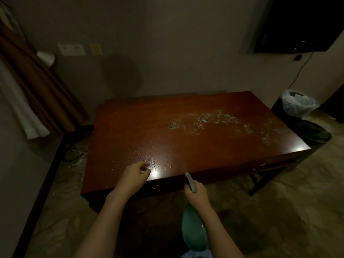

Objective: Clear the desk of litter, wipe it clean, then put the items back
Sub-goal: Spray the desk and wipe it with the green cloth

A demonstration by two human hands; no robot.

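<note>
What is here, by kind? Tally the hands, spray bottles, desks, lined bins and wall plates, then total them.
hands: 2, the left hand and the right hand
spray bottle: 1, green, held by the right hand
desk: 1
lined bin: 1
wall plates: 2, the white wall plate and the yellow wall plate
Total: 7

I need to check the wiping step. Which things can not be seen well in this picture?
Head view only:
- Spray bottle: its base is cut off by the bottom edge; the right hand hides its trigger.
- Bin: contents too dark.
- Left hand fingers: blurred, so contact with the desk is unclear.
</note>
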